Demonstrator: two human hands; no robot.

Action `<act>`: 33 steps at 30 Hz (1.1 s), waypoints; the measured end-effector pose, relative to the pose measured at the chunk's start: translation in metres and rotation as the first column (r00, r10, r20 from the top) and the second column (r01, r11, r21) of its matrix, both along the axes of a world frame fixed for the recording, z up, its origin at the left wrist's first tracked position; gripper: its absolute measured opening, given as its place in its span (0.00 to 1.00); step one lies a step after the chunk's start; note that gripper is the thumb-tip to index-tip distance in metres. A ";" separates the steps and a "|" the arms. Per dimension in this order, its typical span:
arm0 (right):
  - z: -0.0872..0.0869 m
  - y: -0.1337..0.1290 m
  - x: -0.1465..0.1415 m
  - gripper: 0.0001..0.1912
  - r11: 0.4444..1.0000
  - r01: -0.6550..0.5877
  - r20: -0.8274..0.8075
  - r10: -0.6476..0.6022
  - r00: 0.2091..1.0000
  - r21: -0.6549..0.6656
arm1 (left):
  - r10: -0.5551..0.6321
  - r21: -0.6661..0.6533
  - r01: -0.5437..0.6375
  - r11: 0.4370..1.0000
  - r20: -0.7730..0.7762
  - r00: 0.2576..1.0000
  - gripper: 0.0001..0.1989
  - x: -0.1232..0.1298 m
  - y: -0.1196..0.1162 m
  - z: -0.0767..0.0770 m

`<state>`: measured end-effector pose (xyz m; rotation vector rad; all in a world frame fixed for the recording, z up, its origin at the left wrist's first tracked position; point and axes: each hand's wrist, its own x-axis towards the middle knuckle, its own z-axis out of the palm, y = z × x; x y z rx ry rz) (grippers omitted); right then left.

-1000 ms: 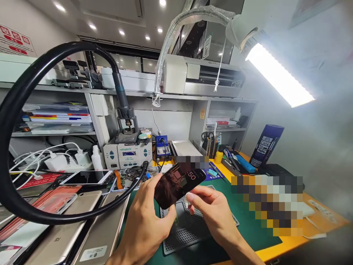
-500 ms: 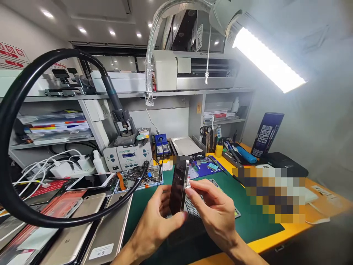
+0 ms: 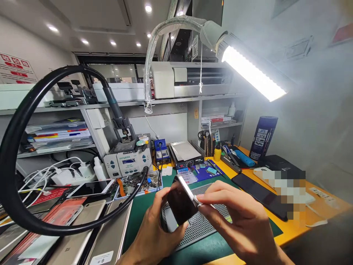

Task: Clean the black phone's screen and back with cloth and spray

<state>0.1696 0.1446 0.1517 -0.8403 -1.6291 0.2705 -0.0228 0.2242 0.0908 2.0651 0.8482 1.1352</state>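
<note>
Tipped over to a slant, the phone (image 3: 180, 204) is now held with more of its dark screen showing; a moment ago it was stood almost on edge. Its top end has been brought lower, and the pale side is now sloped down toward the right hand (image 3: 239, 217).

The phone is gripped in the left hand (image 3: 157, 224), with the fingers tucked behind and the thumb set near the low corner. It seems to be held this way so that it is kept still and its side is left free. A small white bit (image 3: 196, 201) is pinched between the right thumb and finger, right up against that side. What it is made of cannot be told, as it is mostly hidden.

Both hands are held up over a gray mat with holes (image 3: 195, 230), which is laid on a green mat (image 3: 138, 213), maybe so that the table is not scratched. Above and ahead of the hands, a bright lamp (image 3: 253, 73) is hung, likely so that small parts can be seen well. To the left of the hands, a tray of tiny parts (image 3: 138, 184) is kept, perhaps so that none are lost. Past the right hand, a black phone (image 3: 260, 195) is laid flat, out of the way.
</note>
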 end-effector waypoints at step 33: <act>0.051 0.042 0.023 0.10 0.651 -0.519 -0.298 0.427 0.854 -0.553 | 0.130 0.427 -0.028 0.904 -0.213 0.968 0.38 -0.008 0.003 -0.003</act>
